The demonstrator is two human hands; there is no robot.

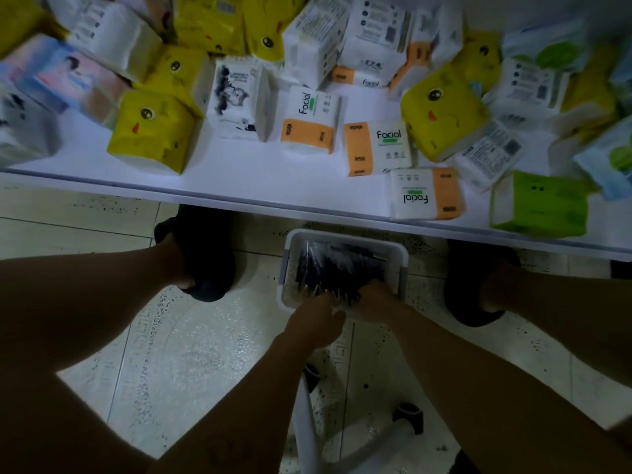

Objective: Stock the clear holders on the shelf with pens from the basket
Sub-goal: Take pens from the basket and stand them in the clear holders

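Arms stretched down, the left hand (316, 325) curls its fingers round pen ends at the near rim of the floor basket (345, 234), the right hand (372, 301) has its fingers hidden among the pens (342, 265), grip unclear, and the shelf (239, 179) beyond shows tissue packs (309, 121) but no clear holders, so stocking seems barely begun.
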